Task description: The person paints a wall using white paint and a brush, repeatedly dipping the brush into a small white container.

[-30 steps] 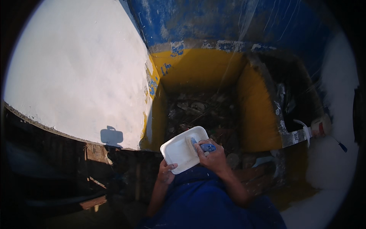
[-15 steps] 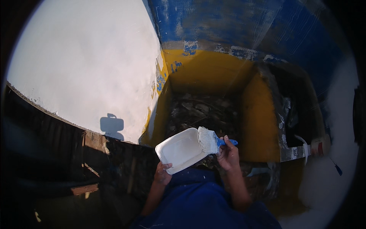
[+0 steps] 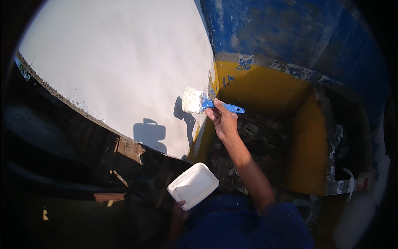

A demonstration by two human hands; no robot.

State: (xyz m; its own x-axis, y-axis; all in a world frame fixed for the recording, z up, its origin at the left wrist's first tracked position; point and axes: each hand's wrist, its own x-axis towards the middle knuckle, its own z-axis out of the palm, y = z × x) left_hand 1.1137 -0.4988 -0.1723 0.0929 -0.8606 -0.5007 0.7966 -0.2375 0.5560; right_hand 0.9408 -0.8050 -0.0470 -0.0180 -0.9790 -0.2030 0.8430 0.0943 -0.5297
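Observation:
My right hand (image 3: 224, 118) grips a wide paintbrush (image 3: 207, 103) by its blue, paint-spotted handle. White paint coats the bristles, which point left in front of a white-painted panel (image 3: 116, 58). The brush's shadow falls on the panel just left of it; I cannot tell whether the bristles touch. Lower down, my left hand (image 3: 181, 211) holds a white rectangular tray (image 3: 194, 186) by its near left edge. White paint shows inside the tray. Most of the left hand's fingers are in shade or under the tray.
A yellow-painted bay (image 3: 269, 89) lies right of the panel, under a scuffed blue wall (image 3: 273, 29). Dark debris (image 3: 248, 137) covers its floor. A yellow partition (image 3: 309, 145) stands on the right, beside a dark opening. Broken wood (image 3: 110, 196) lies at lower left.
My right hand has lifted the paintbrush from the tray's edge up and left, to the white panel. The tray has dropped slightly in view. The view has shifted left.

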